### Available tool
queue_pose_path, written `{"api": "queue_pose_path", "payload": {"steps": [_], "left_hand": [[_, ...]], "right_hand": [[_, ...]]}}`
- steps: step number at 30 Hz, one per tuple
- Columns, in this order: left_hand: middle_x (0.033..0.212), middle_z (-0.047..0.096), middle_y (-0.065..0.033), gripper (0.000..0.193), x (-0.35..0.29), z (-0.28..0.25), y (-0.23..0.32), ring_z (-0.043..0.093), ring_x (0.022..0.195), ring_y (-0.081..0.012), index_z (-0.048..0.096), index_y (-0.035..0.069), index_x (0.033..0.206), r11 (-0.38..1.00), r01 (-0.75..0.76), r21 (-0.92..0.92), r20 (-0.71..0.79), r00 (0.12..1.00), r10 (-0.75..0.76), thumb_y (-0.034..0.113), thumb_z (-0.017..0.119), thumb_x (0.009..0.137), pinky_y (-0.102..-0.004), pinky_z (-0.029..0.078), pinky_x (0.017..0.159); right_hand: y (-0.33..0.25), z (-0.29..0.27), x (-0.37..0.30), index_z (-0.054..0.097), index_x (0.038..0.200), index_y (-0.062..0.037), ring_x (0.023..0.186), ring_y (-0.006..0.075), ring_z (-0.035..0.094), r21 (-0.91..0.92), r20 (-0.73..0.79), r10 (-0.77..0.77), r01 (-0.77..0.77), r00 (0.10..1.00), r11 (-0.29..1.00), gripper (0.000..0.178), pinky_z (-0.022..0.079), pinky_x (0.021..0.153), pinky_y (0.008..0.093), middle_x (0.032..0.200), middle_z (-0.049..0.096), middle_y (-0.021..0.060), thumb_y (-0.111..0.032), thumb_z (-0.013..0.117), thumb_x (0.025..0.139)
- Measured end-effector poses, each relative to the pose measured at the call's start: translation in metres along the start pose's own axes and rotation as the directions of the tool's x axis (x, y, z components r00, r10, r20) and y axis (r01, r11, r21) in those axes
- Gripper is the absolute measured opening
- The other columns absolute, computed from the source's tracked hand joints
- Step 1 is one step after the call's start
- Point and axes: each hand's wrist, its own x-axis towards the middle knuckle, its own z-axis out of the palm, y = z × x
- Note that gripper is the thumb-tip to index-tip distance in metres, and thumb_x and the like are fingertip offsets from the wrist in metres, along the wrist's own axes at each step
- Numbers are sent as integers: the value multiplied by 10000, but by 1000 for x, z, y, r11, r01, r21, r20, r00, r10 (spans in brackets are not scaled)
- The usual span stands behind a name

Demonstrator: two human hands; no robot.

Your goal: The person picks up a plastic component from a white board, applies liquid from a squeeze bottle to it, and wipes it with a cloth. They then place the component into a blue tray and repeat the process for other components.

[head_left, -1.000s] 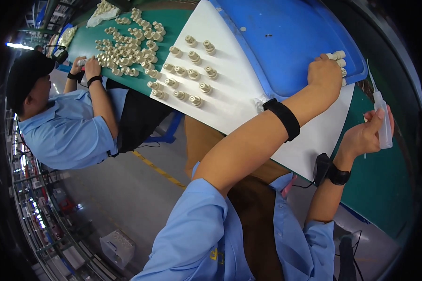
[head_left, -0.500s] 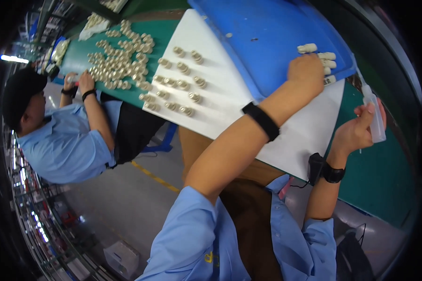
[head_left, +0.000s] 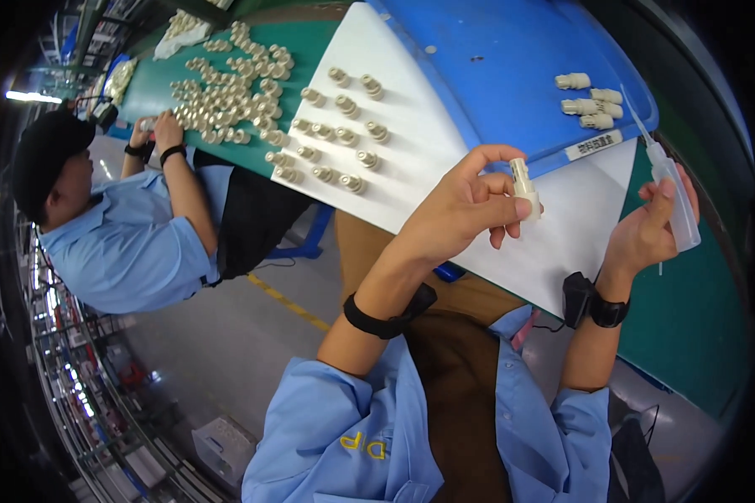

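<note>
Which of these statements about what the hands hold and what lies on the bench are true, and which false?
1. The left hand pinches a small cream fitting between its fingertips. True.
2. The right hand is empty. False: it grips a clear squeeze bottle with a thin needle tip.
3. Four more cream fittings lie on the blue tray. True.
4. The white sheet carries no parts. False: rows of small metal fittings stand on it.
5. The co-worker's hands are at the pile of metal parts on the green bench top. True.
</note>
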Motion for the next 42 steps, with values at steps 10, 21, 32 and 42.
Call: {"api": "queue_pose_path", "payload": {"steps": [10,21,32,42], "left_hand": [[905,587,-108,267,-56,-34,-36,585,678,-124,488,0,1046,937,-209,279,-444,837,319,-17,604,807,-229,491,514],[859,581,-72,154,-87,-49,-38,594,669,-108,590,-15,912,195,63,979,-176,743,646,-74,609,771,-226,495,553],[832,564,-120,198,-31,-43,-13,599,701,-218,553,-5,865,283,-243,928,-132,497,858,-97,644,715,-248,500,543],[862,589,-137,263,-16,-36,-26,608,742,-213,562,-15,873,-8,-189,982,95,455,885,-141,668,668,-255,503,586]], "right_hand": [[-5,4,-9,558,994,83,591,127,543,-30,69,10,-8,998,1000,286,434,516,205,861,624,156,-127,627,814],[-1,3,-13,545,1023,65,616,148,550,17,166,2,-4,986,1000,295,441,516,217,925,610,168,-125,628,813],[-14,3,-29,503,990,-10,653,184,517,351,540,-252,57,803,935,362,440,567,246,971,539,181,-190,694,741],[-30,2,-40,511,937,-22,577,140,483,385,655,-194,-102,731,917,330,418,521,235,885,551,156,-119,710,693]]}}
